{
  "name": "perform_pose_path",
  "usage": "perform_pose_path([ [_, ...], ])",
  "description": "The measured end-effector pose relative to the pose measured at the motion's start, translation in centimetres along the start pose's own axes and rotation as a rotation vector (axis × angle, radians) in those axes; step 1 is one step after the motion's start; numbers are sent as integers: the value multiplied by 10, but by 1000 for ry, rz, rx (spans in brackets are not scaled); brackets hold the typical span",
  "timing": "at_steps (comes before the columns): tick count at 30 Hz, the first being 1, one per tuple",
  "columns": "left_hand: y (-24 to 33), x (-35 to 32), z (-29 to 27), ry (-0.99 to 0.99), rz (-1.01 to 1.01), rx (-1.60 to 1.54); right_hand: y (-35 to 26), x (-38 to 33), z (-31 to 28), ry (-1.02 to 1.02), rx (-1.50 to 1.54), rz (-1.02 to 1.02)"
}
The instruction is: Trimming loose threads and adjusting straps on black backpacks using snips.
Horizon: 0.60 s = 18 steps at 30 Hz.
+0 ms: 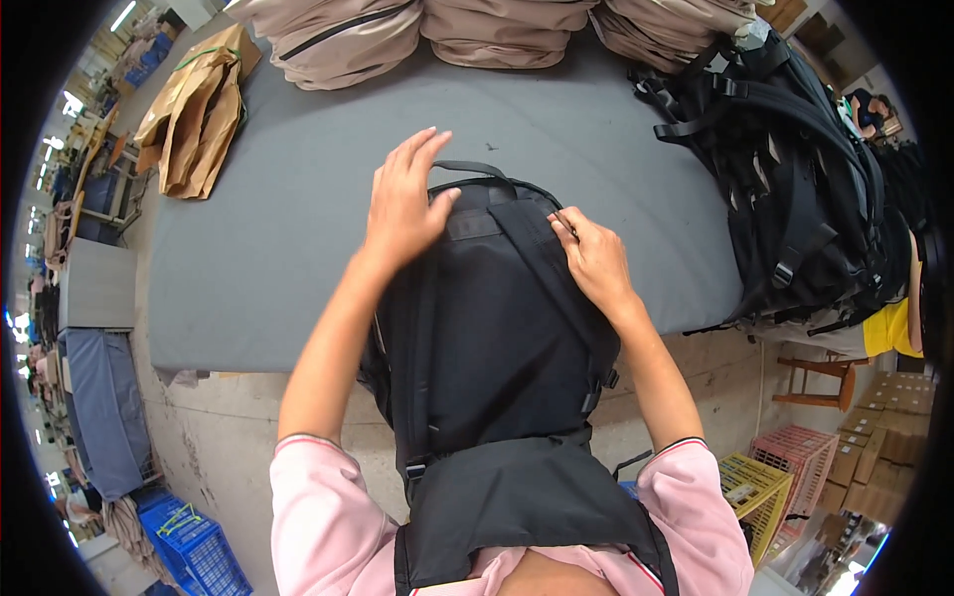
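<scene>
A black backpack [487,328] lies back side up on the near edge of a grey padded table [288,228], its lower part hanging toward me. My left hand [402,204] rests flat on the pack's top left, fingers spread near the carry handle [472,167]. My right hand [594,260] pinches the upper part of the right shoulder strap [542,263], with a thin pale object showing at its fingertips. Both sleeves are pink.
A pile of black backpacks [795,189] sits at the table's right end. Beige bags [497,30] are stacked along the far edge. Brown paper sheets [199,109] lie at far left. Blue [194,546], yellow [755,492] and pink [800,457] crates stand on the floor.
</scene>
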<state>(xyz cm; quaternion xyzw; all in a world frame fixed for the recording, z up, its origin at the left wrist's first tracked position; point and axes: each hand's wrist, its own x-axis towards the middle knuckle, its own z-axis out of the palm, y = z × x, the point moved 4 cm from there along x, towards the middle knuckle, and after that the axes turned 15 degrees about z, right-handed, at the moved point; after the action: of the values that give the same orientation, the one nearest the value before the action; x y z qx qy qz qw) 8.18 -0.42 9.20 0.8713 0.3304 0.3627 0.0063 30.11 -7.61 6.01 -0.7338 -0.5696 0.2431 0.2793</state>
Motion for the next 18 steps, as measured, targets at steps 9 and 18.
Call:
perform_pose_path([
  [9, -37, 34, 26, -368, -176, -478, -40, 56, 25, 3, 38, -78],
  [18, -40, 31, 40, -322, -376, -716, -27, 66, 39, -72, 308, 52],
])
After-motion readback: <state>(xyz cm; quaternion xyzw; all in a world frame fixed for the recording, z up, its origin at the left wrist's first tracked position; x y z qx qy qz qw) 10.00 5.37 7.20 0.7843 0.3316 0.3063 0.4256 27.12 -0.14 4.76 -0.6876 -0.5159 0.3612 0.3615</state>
